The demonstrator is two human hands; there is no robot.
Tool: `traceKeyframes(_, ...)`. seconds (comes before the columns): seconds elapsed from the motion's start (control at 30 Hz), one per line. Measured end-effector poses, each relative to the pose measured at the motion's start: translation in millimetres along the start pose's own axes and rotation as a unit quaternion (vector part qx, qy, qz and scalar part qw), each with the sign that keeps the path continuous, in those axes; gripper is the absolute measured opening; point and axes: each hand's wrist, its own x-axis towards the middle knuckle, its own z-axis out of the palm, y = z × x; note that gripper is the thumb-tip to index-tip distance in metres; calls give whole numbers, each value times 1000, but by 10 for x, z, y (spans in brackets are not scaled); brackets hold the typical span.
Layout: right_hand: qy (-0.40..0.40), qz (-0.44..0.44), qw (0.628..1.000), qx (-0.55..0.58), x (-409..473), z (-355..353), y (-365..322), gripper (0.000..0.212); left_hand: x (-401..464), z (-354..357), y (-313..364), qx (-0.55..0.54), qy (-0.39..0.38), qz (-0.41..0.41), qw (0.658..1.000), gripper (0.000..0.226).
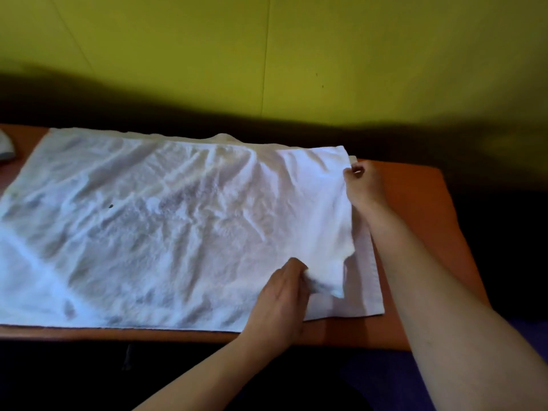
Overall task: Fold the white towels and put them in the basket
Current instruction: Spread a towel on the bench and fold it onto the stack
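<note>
Both hands grip the towel point(166, 221): left hand point(281, 295) bunching the near corner, right hand point(360, 185) pinching the far. First fold barely begun; no basket visible.

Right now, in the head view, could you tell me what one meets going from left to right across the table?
Grey thing at the left edge → towel → left hand → right hand → bare table.
</note>
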Motion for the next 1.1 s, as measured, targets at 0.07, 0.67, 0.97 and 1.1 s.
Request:
traceKeyframes(0.07,-23,48,994,91,-44,-22,-110,13,-18,-151,114,-96,28,-77,992,6)
traceKeyframes(0.67,-151,76,932,322,-1213,1206,-2466,16,-949,-2186,-266,-171,298,-175,923,47)
traceKeyframes(0.97,-179,-12,954,241,-1822,2496,-3368,25,-1313,-2946,-947,-217,384,-245,863,11)
traceKeyframes(1.1,-196,-34,959,202,-1966,3024,-3510,18,-1411,-3218,-1212,-193,408,-264,852,37)
